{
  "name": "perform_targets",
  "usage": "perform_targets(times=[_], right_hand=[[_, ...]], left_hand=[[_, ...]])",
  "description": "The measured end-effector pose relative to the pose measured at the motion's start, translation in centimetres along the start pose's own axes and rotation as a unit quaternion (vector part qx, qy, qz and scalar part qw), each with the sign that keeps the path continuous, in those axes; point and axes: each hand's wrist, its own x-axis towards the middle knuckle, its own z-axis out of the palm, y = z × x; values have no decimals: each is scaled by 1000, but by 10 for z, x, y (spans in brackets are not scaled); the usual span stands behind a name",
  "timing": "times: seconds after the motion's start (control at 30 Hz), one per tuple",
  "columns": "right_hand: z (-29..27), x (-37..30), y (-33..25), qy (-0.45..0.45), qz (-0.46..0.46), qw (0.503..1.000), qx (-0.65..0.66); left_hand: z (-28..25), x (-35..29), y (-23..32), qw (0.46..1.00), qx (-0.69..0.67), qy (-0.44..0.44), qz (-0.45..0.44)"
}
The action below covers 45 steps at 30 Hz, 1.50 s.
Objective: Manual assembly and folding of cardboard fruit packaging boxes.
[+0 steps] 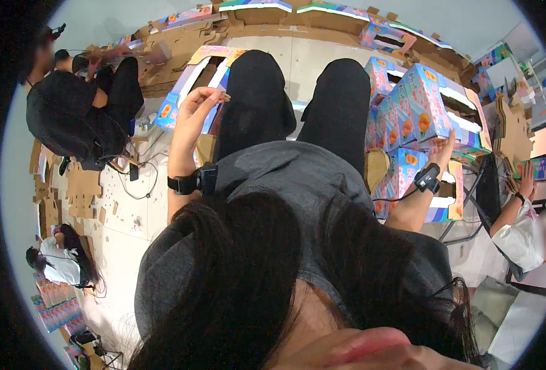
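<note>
Left hand (199, 113) pinching a brown scrap (225, 98), which projects rightward beside the left thigh (248, 111); right hand (442, 150), fingers extended, at a flowered carton's (426, 98) near edge, its slot's (461, 108) long axis slanting down-rightward.

Head view: 1 fisheye, head-worn.
Faces steeply down; hair (242, 271) and shirt (285, 172) very near, left hand (200, 106) and right hand (442, 148) farther off, floor (125, 213) beyond.
</note>
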Motion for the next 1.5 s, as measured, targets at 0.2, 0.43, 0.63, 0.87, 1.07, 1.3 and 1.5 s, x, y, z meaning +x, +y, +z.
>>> perform_targets(times=[0.2, 0.43, 0.63, 0.87, 1.07, 1.3, 1.5], right_hand=[[4, -11, -8, -9, 51, 998, 28], [-12, 29, -2, -71, 142, 978, 138], [17, -3, -14, -42, 95, 982, 156], [1, 23, 3, -54, 48, 989, 131], [2, 15, 0, -30, 82, 988, 130], [-4, 11, 6, -11, 89, 993, 77], [28, -38, 0, 180, -62, 975, 114]], left_hand=[[-2, 2, -8, 1000, -9, -14, -3], [-2, 3, -11, 1000, -23, -6, 18], [-4, 2, -15, 1000, -22, 6, 14], [1, 4, -15, 1000, -18, -1, 5], [1, 3, -14, 1000, -22, 5, -12], [2, 3, -15, 1000, 0, 1, -16], [2, 0, -17, 999, 10, 25, -18]])
